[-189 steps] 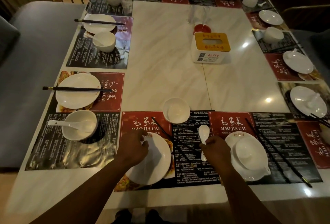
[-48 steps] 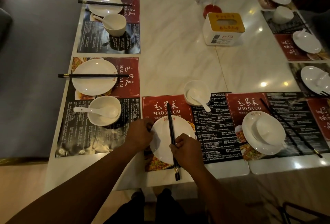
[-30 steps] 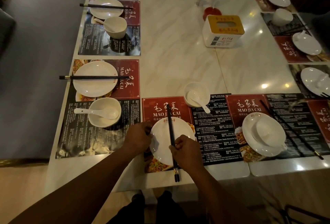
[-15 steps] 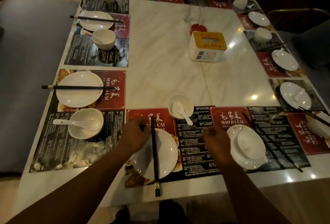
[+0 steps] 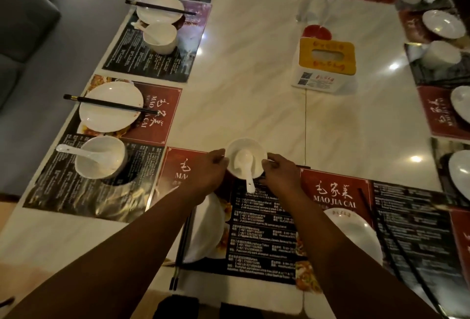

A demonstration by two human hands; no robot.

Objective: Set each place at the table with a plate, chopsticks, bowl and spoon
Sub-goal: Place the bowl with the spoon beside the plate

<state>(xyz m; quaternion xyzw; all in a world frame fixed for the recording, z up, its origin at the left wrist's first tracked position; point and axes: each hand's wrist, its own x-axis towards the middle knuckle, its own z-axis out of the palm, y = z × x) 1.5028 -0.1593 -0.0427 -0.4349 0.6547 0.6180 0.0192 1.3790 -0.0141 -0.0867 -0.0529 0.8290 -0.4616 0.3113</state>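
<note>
A small white bowl (image 5: 256, 148) with a white spoon (image 5: 246, 166) in it stands at the top edge of the near placemat (image 5: 259, 229). My left hand (image 5: 207, 172) touches the bowl's left side and my right hand (image 5: 279, 175) its right side, fingers curled against the rim. Below, a white plate (image 5: 209, 229) lies partly under my left forearm, with black chopsticks (image 5: 181, 250) across it. To the right, another plate (image 5: 356, 227) is partly hidden by my right arm, with chopsticks (image 5: 396, 245) beside it.
On the left side lie two set places: plate with chopsticks (image 5: 110, 106) and bowl with spoon (image 5: 100, 157), and the same farther back (image 5: 160, 36). A yellow-topped tissue box (image 5: 325, 64) stands mid-table. More plates and bowls (image 5: 443, 23) line the right and far edges.
Both hands left the plate and chopsticks and moved forward to the bowl with the spoon, one on each side. The chopsticks stay across the plate. The camera moved closer.
</note>
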